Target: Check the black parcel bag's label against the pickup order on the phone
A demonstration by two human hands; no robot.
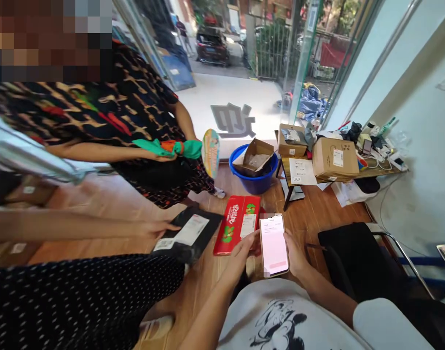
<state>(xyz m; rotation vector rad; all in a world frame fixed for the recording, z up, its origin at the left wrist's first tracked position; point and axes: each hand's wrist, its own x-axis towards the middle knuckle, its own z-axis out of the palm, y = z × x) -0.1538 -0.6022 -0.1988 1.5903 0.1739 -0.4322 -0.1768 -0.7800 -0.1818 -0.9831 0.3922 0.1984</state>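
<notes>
- Both of my hands are up in front of my chest: my left hand (244, 248) has its fingers curled around the lower end of a red box (238, 224), and my right hand (294, 255) is wrapped around the right edge of a phone (274, 244).
- The phone stands upright in my grip, its pale pink screen lit and facing me, just beside the red box and overlapping its lower right corner.
- The red box is long and flat, tilted a little, with a white label and green-and-white pictures on its face.
- To the left, another person's hand (160, 226) rests on a black parcel (188, 235) with a white label, just beside the red box.
- Behind it stands a second person in a patterned dress, holding a green cloth (160, 147) and a round fan (211, 151).
- Farther back, a blue tub (257, 182) holds an open carton, and a low table (375, 171) carries cardboard boxes.
</notes>
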